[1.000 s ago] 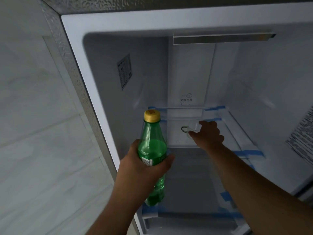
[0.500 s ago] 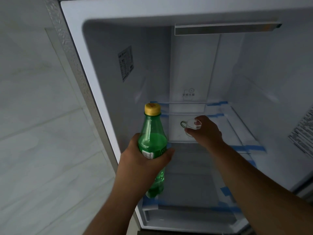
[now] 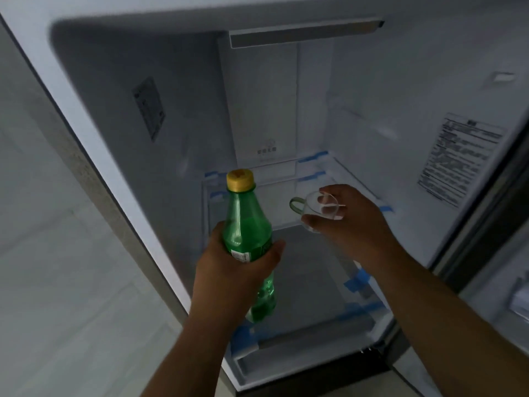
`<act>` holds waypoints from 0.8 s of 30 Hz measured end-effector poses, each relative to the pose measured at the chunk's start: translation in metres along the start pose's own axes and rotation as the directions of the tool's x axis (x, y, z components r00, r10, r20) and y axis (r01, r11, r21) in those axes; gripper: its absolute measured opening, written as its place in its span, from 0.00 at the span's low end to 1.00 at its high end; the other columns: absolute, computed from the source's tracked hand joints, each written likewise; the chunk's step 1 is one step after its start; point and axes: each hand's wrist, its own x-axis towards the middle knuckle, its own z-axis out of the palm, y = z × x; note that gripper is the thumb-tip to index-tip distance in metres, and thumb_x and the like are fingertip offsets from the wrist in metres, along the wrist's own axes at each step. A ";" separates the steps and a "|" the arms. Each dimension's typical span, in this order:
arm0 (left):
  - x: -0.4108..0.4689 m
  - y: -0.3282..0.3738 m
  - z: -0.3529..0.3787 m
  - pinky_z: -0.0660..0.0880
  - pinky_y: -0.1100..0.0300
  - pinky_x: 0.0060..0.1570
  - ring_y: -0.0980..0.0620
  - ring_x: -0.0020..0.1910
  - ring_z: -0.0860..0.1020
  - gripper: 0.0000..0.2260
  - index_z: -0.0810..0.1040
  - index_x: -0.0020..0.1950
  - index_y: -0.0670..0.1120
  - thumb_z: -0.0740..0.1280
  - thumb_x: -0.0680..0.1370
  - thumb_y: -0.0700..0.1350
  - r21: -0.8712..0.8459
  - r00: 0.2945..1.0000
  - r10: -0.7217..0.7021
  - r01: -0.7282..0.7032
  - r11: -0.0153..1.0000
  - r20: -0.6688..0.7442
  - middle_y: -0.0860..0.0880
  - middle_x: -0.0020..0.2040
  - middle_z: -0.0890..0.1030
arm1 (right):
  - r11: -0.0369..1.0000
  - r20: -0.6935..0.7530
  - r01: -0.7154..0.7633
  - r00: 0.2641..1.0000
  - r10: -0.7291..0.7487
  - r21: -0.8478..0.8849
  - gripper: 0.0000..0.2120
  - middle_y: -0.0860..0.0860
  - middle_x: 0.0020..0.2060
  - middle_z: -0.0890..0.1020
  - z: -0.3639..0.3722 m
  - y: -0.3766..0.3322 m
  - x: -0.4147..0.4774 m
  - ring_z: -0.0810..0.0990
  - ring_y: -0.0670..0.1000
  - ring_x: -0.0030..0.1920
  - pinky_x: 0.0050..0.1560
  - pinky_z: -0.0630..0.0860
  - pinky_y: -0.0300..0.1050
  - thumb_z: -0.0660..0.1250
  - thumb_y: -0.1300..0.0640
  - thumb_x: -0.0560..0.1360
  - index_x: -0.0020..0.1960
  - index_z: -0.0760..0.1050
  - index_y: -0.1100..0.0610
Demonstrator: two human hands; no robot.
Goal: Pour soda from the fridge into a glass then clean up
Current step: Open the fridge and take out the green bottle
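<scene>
1. Soda bottle [image 3: 248,224] — green, yellow cap [image 3: 240,180] on — stands upright in the left hand [image 3: 237,270], whose fingers are wrapped fully round the label band; this grip looks the same as a second ago.
2. Glass cup [image 3: 322,209] is what changed: a second ago the right hand [image 3: 349,224] was reaching to it deep at the back of the fridge shelf [image 3: 303,270]; now it is lifted clear and drawn toward the person, level with the bottle's shoulder and just right of it.
3. Right-hand fingers are curled over the cup's clear body, thumb beneath, the small green handle [image 3: 296,203] pointing toward the bottle. It looks empty.
4. Both things are held in front of the open fridge [image 3: 143,196], above its lower shelf, not touching each other.
5. Judged from this, fetching is done — what remains is carrying both to a bench, uncapping, pouring and tidying. With both hands full, one item must be set down before the cap can be twisted.
</scene>
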 end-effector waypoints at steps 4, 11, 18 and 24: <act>0.005 -0.009 0.001 0.77 0.60 0.43 0.63 0.41 0.81 0.22 0.73 0.50 0.59 0.77 0.61 0.58 -0.013 0.989 0.044 -0.043 0.999 0.142 0.58 0.45 0.82 | 0.999 -0.136 -0.038 0.990 0.038 0.003 0.23 0.42 0.51 0.83 -0.002 -0.006 -0.037 0.82 0.38 0.50 0.50 0.78 0.35 0.81 0.53 0.67 0.59 0.77 0.49; -0.010 -0.018 0.001 0.72 0.75 0.33 0.69 0.38 0.78 0.18 0.72 0.46 0.58 0.80 0.66 0.50 -0.057 0.901 0.182 -0.174 0.983 0.395 0.56 0.42 0.80 | 0.969 -0.409 -0.191 0.906 0.114 -0.154 0.25 0.39 0.51 0.82 -0.009 -0.017 -0.130 0.80 0.39 0.51 0.51 0.76 0.33 0.80 0.46 0.68 0.61 0.75 0.44; -0.055 -0.018 0.030 0.78 0.53 0.46 0.55 0.42 0.81 0.25 0.77 0.52 0.53 0.80 0.61 0.61 -0.125 0.738 0.255 -0.228 0.965 0.625 0.55 0.44 0.83 | 0.897 -0.672 -0.426 0.700 0.242 -0.120 0.27 0.40 0.54 0.82 -0.017 -0.020 -0.256 0.81 0.41 0.54 0.56 0.77 0.39 0.80 0.47 0.67 0.64 0.75 0.45; -0.130 -0.002 0.054 0.81 0.52 0.45 0.57 0.42 0.82 0.21 0.77 0.52 0.55 0.81 0.65 0.56 -0.200 0.514 0.279 -0.205 0.958 0.811 0.56 0.44 0.83 | 0.825 -0.835 -0.564 0.466 0.293 -0.025 0.29 0.36 0.54 0.81 -0.032 -0.036 -0.363 0.80 0.39 0.55 0.58 0.78 0.44 0.79 0.44 0.67 0.65 0.74 0.43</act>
